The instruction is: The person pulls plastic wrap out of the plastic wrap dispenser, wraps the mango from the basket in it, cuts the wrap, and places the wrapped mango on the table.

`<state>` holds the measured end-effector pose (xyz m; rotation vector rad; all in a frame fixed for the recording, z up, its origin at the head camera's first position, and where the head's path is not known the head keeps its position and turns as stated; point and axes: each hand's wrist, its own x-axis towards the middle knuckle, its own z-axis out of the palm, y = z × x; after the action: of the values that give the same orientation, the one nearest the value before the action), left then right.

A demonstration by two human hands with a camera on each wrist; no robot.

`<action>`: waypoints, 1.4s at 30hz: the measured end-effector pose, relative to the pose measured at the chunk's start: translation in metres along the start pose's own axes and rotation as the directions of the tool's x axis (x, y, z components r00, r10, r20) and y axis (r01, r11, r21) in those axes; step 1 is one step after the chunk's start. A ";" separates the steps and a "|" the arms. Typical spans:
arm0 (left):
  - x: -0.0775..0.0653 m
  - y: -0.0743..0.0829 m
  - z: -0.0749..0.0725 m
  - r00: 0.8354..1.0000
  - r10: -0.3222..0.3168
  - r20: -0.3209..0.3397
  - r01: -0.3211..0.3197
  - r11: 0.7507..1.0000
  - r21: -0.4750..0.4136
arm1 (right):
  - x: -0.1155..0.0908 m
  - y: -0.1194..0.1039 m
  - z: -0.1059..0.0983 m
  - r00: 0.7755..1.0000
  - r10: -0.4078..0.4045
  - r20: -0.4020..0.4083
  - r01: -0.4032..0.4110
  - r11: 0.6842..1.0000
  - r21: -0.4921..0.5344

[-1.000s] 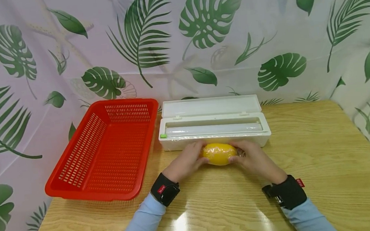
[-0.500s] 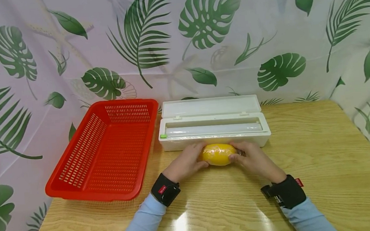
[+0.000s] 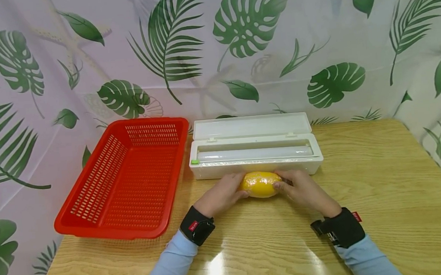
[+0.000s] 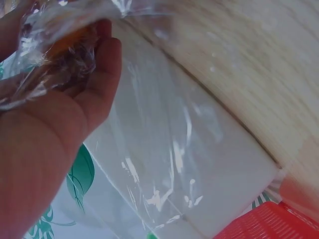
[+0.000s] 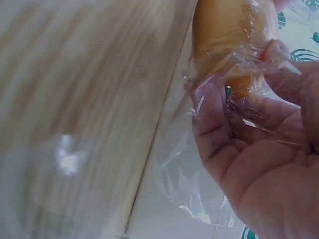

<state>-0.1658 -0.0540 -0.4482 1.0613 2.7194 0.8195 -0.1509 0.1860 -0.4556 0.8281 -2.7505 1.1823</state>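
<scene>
Between my two hands is a smooth, oval yellow fruit (image 3: 260,184), with clear cling film (image 5: 239,64) stretched over it. My left hand (image 3: 222,193) grips its left end, thumb at the front. The right hand (image 3: 306,191) grips the other end, and film bunches among its fingers in the right wrist view. In the left wrist view, loose film (image 4: 60,50) covers part of the left palm and fingers. Just behind the fruit stands a white cling film dispenser (image 3: 258,167), its lid raised and the film roll (image 3: 254,153) showing inside. Film also hangs across its front.
A red plastic basket (image 3: 139,191) with slotted sides stands on the left of the wooden table (image 3: 384,193). A green slider (image 3: 195,162) sits at the dispenser's left end. Leaf-printed cloth (image 3: 198,48) hangs behind the table.
Both hands stay in nearly the same place around the fruit. The fruit has shifted very slightly towards me, and the shine on its film has changed. The basket and dispenser have not moved.
</scene>
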 end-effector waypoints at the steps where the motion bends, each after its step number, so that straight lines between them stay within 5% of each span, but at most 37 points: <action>1: 0.000 0.000 0.000 1.000 -0.005 0.004 0.005 1.000 0.005 | 0.000 0.000 0.000 1.000 0.003 0.007 -0.003 1.000 -0.001; 16: -0.002 0.001 0.004 0.998 -0.061 0.033 0.056 0.991 0.125 | -0.002 0.003 0.002 0.998 0.009 0.060 -0.010 1.000 0.009; 27: -0.008 0.004 0.000 0.998 -0.055 -0.005 0.054 0.952 0.301 | -0.002 0.005 0.001 0.994 0.031 0.101 -0.034 0.999 0.036; 36: -0.007 0.000 0.000 0.999 -0.008 -0.032 0.015 0.976 0.217 | -0.003 0.010 -0.004 0.984 -0.014 0.175 0.005 0.999 0.054; 42: -0.007 0.000 0.001 0.996 -0.020 -0.088 0.034 0.985 0.167 | -0.004 0.010 -0.005 0.987 0.047 0.152 -0.056 0.997 0.050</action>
<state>-0.1602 -0.0581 -0.4497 1.0390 2.9123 0.6554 -0.1534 0.1966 -0.4595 0.8924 -2.8884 1.2577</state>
